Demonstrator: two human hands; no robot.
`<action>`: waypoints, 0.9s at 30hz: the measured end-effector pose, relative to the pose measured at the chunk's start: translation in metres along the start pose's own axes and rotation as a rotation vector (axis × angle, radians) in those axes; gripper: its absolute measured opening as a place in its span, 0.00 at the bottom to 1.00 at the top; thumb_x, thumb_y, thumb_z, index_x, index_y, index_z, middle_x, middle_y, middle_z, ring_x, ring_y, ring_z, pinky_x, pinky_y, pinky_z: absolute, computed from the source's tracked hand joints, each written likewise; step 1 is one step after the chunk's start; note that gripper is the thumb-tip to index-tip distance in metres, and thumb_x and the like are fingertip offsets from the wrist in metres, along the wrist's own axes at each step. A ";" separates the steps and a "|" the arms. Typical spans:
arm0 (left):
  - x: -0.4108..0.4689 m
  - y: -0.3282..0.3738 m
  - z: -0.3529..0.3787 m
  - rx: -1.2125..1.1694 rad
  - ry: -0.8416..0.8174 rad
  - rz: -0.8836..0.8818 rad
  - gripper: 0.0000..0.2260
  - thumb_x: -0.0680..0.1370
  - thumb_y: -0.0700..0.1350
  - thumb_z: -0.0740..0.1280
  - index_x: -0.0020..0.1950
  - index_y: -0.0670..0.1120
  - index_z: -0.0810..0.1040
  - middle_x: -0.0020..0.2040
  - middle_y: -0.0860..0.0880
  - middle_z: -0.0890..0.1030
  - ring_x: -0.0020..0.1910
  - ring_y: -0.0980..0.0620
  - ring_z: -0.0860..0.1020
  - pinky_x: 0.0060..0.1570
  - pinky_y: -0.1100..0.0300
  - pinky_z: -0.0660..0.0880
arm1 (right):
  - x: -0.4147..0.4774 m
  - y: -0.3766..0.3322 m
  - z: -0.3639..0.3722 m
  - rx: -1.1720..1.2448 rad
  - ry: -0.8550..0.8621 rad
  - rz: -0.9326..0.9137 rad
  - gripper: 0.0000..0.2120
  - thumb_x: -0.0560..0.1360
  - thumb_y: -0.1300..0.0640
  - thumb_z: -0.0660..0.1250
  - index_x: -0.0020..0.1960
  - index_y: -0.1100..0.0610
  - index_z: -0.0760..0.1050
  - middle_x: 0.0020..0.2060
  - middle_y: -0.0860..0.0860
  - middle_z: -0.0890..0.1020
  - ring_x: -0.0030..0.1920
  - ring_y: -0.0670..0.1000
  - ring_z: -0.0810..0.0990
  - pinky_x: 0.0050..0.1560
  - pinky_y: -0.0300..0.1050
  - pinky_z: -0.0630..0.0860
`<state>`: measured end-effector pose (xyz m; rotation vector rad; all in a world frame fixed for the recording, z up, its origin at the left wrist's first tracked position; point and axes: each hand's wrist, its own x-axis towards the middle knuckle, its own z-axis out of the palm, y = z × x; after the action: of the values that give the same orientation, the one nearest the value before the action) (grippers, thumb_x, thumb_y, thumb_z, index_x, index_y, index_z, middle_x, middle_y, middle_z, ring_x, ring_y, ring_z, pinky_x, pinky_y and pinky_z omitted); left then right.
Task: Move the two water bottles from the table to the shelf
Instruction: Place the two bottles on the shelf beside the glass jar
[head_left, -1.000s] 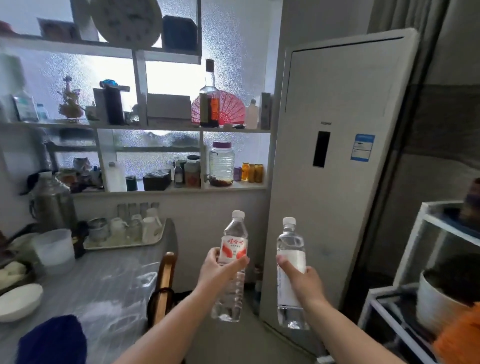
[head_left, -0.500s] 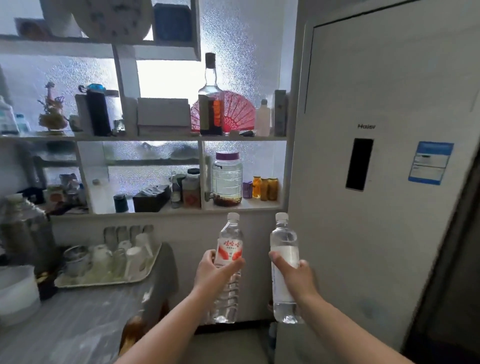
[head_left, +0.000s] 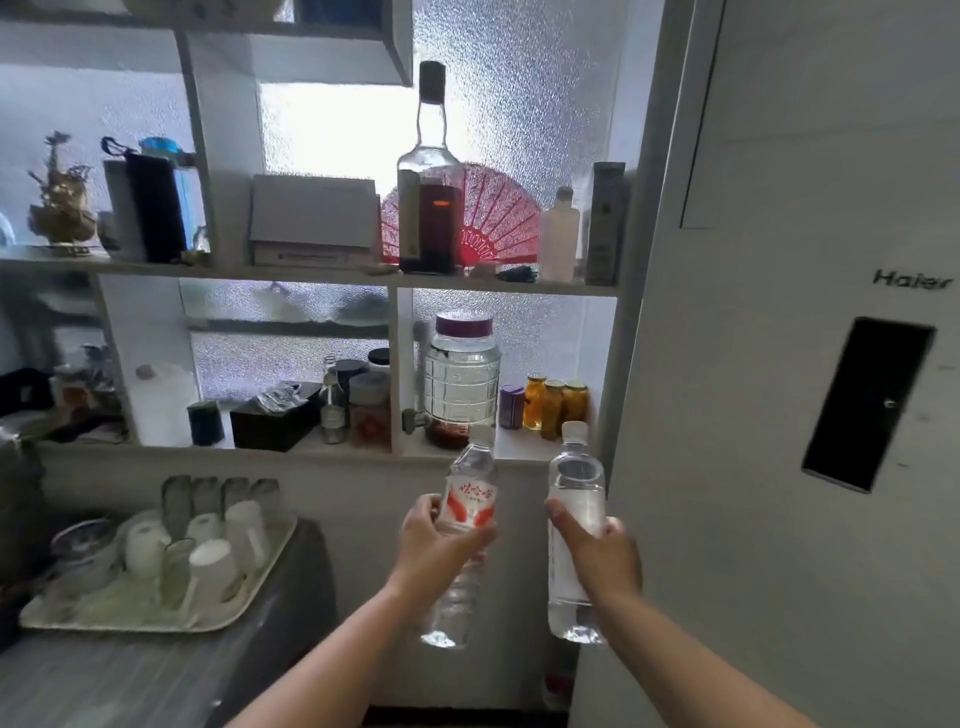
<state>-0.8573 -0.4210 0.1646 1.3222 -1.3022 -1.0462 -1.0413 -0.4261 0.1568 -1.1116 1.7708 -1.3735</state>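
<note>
My left hand (head_left: 434, 545) grips a clear water bottle with a red-and-white label (head_left: 467, 499), held upright in the air. My right hand (head_left: 602, 558) grips a second clear water bottle with a plain white label (head_left: 575, 488), also upright. Both bottles hang just below and in front of the lower board of the white shelf (head_left: 524, 448), their caps level with its right compartment. The two bottles are apart, side by side.
The right compartment holds a large glass jar with a purple lid (head_left: 461, 379) and small amber jars (head_left: 553, 405). A tall white Haier unit (head_left: 779, 415) stands on the right. A tray of upturned cups (head_left: 171, 613) sits on the grey table (head_left: 130, 680) at left.
I have come closer to the shelf, which now fills the view. Both hands still hold the bottles upright, now nearer the lower right compartment.
</note>
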 end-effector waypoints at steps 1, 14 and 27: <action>0.016 -0.003 0.002 0.002 0.003 -0.003 0.22 0.68 0.44 0.78 0.57 0.43 0.72 0.48 0.44 0.81 0.38 0.54 0.81 0.26 0.72 0.75 | 0.014 0.003 0.007 -0.003 -0.001 0.003 0.36 0.49 0.23 0.67 0.41 0.52 0.73 0.43 0.56 0.83 0.43 0.59 0.83 0.50 0.60 0.81; 0.249 0.002 0.024 0.011 -0.093 0.084 0.21 0.68 0.46 0.78 0.54 0.47 0.71 0.46 0.51 0.79 0.40 0.59 0.77 0.27 0.73 0.73 | 0.194 -0.025 0.121 -0.022 0.199 -0.101 0.41 0.55 0.23 0.65 0.54 0.54 0.73 0.47 0.53 0.80 0.45 0.53 0.82 0.48 0.51 0.82; 0.385 -0.010 0.074 0.140 -0.015 0.213 0.32 0.53 0.63 0.77 0.50 0.65 0.64 0.48 0.50 0.79 0.49 0.48 0.80 0.49 0.45 0.80 | 0.314 -0.017 0.152 -0.069 0.370 -0.142 0.34 0.57 0.26 0.67 0.49 0.52 0.73 0.41 0.48 0.79 0.43 0.53 0.81 0.43 0.46 0.79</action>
<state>-0.9060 -0.8102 0.1624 1.2473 -1.5141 -0.8320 -1.0459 -0.7746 0.1388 -1.0896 2.0423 -1.7035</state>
